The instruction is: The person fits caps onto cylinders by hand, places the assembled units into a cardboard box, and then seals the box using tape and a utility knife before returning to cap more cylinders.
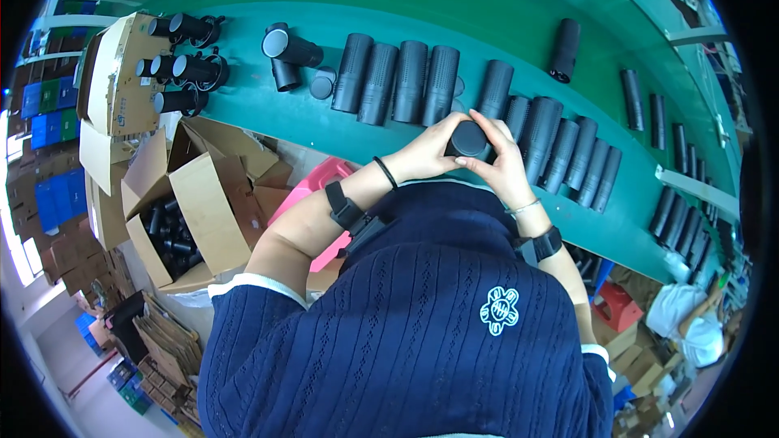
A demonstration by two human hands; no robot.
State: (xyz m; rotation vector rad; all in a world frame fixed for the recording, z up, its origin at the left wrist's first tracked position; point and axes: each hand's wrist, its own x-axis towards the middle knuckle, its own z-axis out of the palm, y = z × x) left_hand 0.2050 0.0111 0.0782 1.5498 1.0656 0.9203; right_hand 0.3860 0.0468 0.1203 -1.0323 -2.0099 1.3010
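Note:
Between my two hands, close to the front edge of the green bench, is a black cylinder [468,139] with its round flat end facing up. My left hand [430,147] closes on it from the left, and the fingers of my right hand [505,164] wrap its right side. Its lower part is hidden by my hands. Just beyond them several black ribbed tubes [408,81] lie side by side. More black tubes [542,134] lie in a row to the right. A round black cap [322,83] rests farther left on the bench.
Black parts with pale round ends [195,69] sit at the bench's left end by a cardboard box [130,73]. An open carton [203,219] of black parts stands below. A pink stool [316,186] is beside me. Another person [690,320] is at the far right.

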